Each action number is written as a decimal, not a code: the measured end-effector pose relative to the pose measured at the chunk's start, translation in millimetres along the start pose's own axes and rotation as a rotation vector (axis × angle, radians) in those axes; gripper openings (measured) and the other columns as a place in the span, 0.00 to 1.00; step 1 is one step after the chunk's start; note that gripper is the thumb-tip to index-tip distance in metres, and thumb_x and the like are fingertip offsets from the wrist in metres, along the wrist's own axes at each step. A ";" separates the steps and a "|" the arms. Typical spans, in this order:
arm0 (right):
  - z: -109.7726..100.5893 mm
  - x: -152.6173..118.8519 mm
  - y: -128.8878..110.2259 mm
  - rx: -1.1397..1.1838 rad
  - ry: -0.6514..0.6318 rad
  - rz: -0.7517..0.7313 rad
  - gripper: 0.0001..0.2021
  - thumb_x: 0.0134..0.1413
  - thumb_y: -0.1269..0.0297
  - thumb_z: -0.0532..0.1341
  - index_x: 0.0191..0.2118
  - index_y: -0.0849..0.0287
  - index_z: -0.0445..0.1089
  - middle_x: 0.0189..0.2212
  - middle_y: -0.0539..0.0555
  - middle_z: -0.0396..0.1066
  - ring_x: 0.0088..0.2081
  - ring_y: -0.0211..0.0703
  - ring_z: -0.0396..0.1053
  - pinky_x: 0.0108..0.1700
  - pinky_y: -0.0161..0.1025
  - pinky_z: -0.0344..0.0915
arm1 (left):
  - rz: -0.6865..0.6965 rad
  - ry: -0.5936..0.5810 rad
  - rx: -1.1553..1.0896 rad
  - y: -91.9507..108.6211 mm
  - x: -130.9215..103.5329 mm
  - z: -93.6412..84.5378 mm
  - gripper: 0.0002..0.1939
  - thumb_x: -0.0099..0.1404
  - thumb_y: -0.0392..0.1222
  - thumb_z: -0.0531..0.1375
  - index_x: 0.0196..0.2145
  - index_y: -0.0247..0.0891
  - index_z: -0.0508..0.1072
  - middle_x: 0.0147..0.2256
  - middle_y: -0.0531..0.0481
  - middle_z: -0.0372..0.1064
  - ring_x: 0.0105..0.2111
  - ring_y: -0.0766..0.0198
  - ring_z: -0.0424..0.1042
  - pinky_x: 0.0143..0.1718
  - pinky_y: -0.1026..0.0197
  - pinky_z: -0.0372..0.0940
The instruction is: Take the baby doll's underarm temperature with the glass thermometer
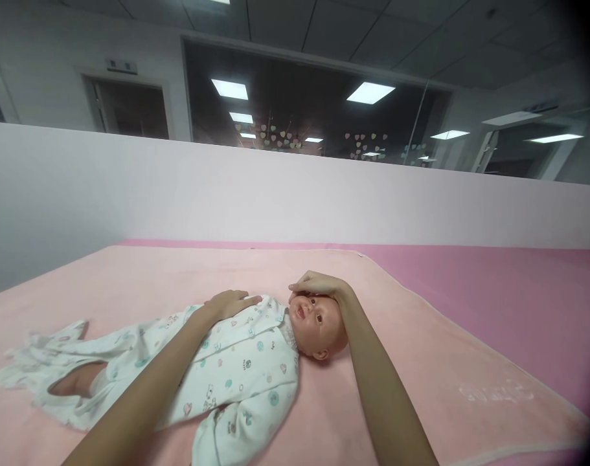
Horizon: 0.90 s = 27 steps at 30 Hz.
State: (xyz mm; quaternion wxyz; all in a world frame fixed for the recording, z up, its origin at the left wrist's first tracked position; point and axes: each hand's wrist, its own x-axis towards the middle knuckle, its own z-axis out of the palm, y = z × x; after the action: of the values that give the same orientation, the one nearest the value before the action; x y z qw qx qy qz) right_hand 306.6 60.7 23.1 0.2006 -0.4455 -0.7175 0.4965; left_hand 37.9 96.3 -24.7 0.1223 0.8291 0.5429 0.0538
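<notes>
A baby doll [318, 323] lies on its back on a peach blanket [450, 362], its head to the right. It wears a white sleepsuit [241, 369] printed with small coloured figures, and bare doll skin shows through an opening near the leg. My left hand [230, 304] rests on the far side of the doll's chest, fingers stretched out towards the neck. My right hand [317, 283] lies over the far side of the doll's head, with its fingers bent down by the cheek; the fingertips are partly hidden.
A pink mat [518, 298] shows beyond the blanket at the right. Behind it stands a low white wall [295, 200] across the whole view. Farther back are a large window with heart stickers and doorways.
</notes>
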 end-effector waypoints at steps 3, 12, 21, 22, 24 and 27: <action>-0.3 0.0 1.3 0.064 -0.006 -0.019 0.19 0.43 0.52 0.62 0.32 0.65 0.74 0.34 0.57 0.74 0.36 0.41 0.69 0.38 0.34 0.63 | 0.008 -0.010 -0.015 0.3 0.2 -0.5 0.39 0.54 0.69 0.39 0.47 0.38 0.69 0.49 0.42 0.65 0.48 0.47 0.64 0.46 0.54 0.56; -0.5 1.4 3.8 -0.064 0.011 -0.019 0.20 0.43 0.49 0.61 0.29 0.65 0.74 0.26 0.54 0.73 0.30 0.38 0.66 0.32 0.33 0.61 | 0.003 0.004 -0.037 -2.5 2.4 1.6 0.37 0.54 0.69 0.39 0.43 0.40 0.71 0.46 0.42 0.69 0.45 0.48 0.66 0.45 0.53 0.57; 2.6 1.8 1.0 -0.090 0.043 -0.023 0.19 0.40 0.50 0.62 0.25 0.65 0.73 0.24 0.53 0.72 0.25 0.34 0.63 0.28 0.32 0.58 | 0.003 0.010 -0.029 -5.2 5.2 3.5 0.38 0.53 0.70 0.39 0.42 0.40 0.71 0.44 0.42 0.70 0.43 0.48 0.67 0.43 0.54 0.57; 2.7 2.0 1.3 -0.117 0.056 -0.008 0.19 0.40 0.50 0.62 0.23 0.66 0.73 0.22 0.53 0.71 0.24 0.34 0.62 0.27 0.32 0.57 | 0.001 0.012 -0.029 -5.4 5.2 3.7 0.38 0.53 0.70 0.39 0.43 0.40 0.71 0.45 0.42 0.69 0.44 0.47 0.67 0.43 0.54 0.57; 3.3 2.3 1.3 -0.129 0.060 0.003 0.20 0.40 0.49 0.62 0.24 0.66 0.73 0.21 0.53 0.71 0.24 0.36 0.63 0.28 0.32 0.58 | -0.005 0.016 -0.028 -5.9 5.1 4.0 0.38 0.53 0.69 0.39 0.44 0.40 0.71 0.46 0.42 0.68 0.45 0.47 0.66 0.43 0.54 0.58; 4.5 1.1 -0.1 -0.062 0.027 -0.035 0.19 0.41 0.51 0.62 0.31 0.65 0.74 0.31 0.55 0.74 0.32 0.38 0.67 0.34 0.32 0.61 | -0.012 0.019 -0.024 -6.7 5.4 4.2 0.38 0.53 0.69 0.39 0.45 0.40 0.70 0.47 0.42 0.67 0.46 0.47 0.65 0.44 0.53 0.58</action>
State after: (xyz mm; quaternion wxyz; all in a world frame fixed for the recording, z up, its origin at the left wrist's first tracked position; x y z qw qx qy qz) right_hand 302.6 59.2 21.1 0.2050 -0.4457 -0.7373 0.4644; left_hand 35.1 103.1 -30.8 0.1275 0.8238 0.5482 0.0678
